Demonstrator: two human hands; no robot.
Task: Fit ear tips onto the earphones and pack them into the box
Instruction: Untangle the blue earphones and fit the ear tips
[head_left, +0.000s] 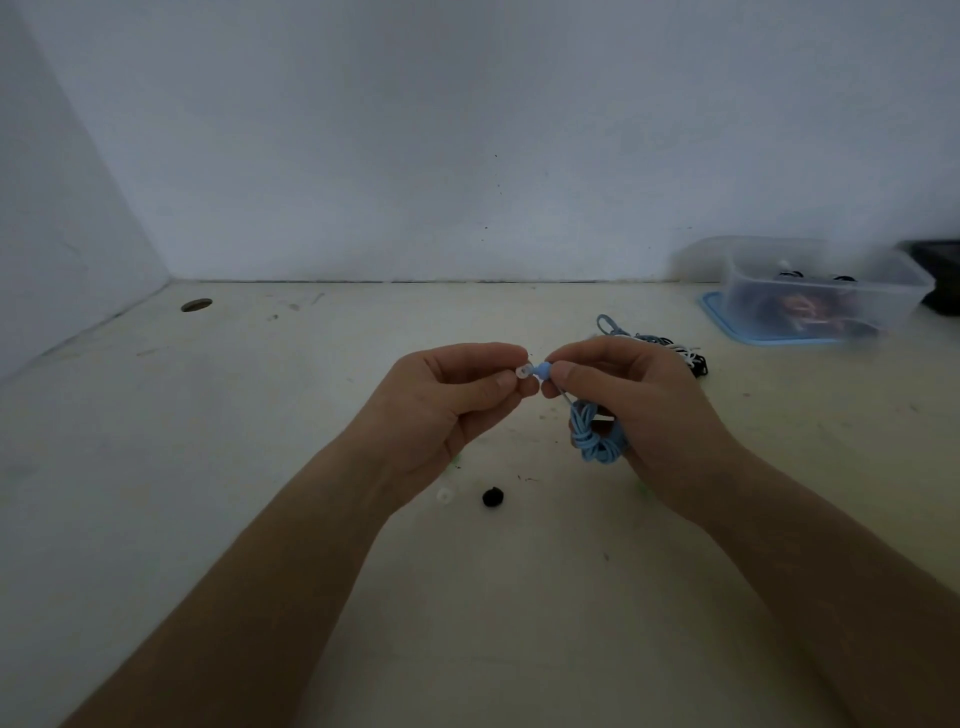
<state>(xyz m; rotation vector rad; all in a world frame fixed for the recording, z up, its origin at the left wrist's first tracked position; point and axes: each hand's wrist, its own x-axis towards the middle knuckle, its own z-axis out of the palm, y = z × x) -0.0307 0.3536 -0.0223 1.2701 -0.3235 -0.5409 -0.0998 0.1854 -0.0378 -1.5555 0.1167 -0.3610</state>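
1. Centre of the frame: both hands are up over the pale tabletop (249, 426), meeting fingertip to fingertip.
2. The left hand (447, 400) pinches a clear ear tip (523, 371) between thumb and forefinger. Its other fingers (467, 410) are curled in toward the palm.
3. The right hand (639, 400) pinches the blue earbud (542, 370) between thumb and forefinger, its rounded end turned toward the tip.
4. Tip and earbud sit right against each other, just above centre. Whether the tip is seated on the bud, I cannot tell.
5. Below the right hand, the blue cable (597, 436) hangs in a tight coil, tucked under that hand's curled lower fingers.
6. Down on the tabletop, lower centre, beneath the left wrist: a spare translucent tip (444, 494) and a black ear tip (492, 497), near each other but not touching.
7. Behind the right hand lies a tangle of earphone cables (670, 348), with blue, white and black strands mixed together.
8. Upper right: a clear plastic box (831, 301) stands open on a blue lid (719, 314). There are dark things inside, too blurred to name.
9. At the far right edge sits a dark object (943, 280), cut off by the frame.
10. Upper left: a small round hole (196, 305) in the tabletop, near the corner of the white wall (467, 130).
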